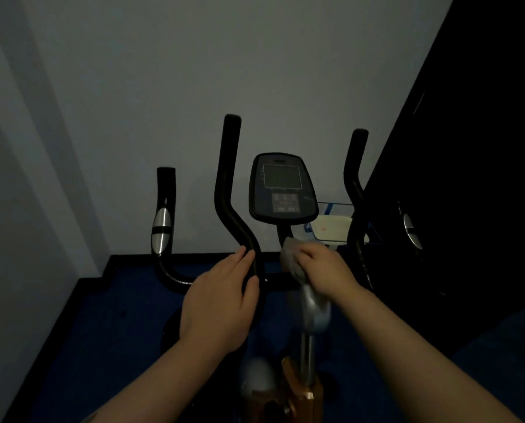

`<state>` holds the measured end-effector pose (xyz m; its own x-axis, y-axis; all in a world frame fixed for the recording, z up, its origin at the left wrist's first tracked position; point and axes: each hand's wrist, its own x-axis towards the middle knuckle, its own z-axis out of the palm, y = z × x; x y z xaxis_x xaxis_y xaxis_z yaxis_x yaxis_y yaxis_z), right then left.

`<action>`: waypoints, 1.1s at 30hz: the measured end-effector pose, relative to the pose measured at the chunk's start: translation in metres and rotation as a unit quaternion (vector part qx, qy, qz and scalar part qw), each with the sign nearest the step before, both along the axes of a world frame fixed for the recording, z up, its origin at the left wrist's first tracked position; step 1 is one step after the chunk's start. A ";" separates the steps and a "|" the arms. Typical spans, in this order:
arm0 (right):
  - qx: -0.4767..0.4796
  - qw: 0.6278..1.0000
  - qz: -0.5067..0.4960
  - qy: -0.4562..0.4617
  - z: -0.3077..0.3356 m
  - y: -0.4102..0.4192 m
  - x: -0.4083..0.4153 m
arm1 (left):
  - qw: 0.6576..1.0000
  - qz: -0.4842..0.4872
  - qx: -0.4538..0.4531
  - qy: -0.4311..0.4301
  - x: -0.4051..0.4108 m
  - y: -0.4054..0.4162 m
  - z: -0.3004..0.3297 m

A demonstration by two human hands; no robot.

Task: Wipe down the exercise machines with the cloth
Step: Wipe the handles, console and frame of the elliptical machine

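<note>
Cloth of pale grey, crumpled fabric [290, 257] sits bunched against the black handlebar crossbar [281, 282] of the black exercise bike, just below the console stem, with a loose tail hanging down over the silver steering post [308, 355]. Right hand [322, 267] presses on it from above, fingers [304, 250] curled round the wad and gripping it. Left hand [221, 296] rests on the same bar just beside it, at the foot of the tall curved black left grip [229, 184]; its fingers lie fairly straight against that grip with the thumb hooked round the bar. Above both hands stands the oval dark console with a grey screen and keypad [282, 186]. Further out, a short black side handle with a silver pulse sensor [162, 230] rises at the left and another curved black grip [354, 178] at the right. Dark blue carpet floor [108, 315] lies beneath, a grey wall [163, 71] behind
</note>
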<state>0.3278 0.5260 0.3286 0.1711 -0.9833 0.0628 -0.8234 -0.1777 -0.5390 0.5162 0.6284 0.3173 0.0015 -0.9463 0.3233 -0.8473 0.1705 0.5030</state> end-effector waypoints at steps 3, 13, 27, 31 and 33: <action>-0.019 0.999 -0.010 0.034 -0.007 0.001 0.016 | 1.000 0.005 -0.007 0.008 -0.001 0.003 -0.002; -0.062 0.997 -0.006 0.035 -0.014 0.012 0.014 | 1.000 0.001 -0.005 0.028 0.000 0.003 -0.001; -0.188 0.981 -0.044 -0.018 -0.052 0.091 0.012 | 0.999 -0.001 -0.002 0.036 -0.001 0.006 0.000; -0.191 0.982 0.002 0.001 -0.051 0.077 0.000 | 1.000 -0.007 -0.001 0.028 -0.001 0.005 0.002; -0.144 0.989 0.008 -0.046 -0.031 0.053 -0.004 | 1.000 -0.005 0.000 0.028 -0.002 0.005 0.002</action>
<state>0.3242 0.5786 0.2971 0.1681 -0.9196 0.3551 -0.7694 -0.3476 -0.5359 0.5141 0.6334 0.3197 0.0102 -0.9461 0.3237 -0.8162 0.1791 0.5493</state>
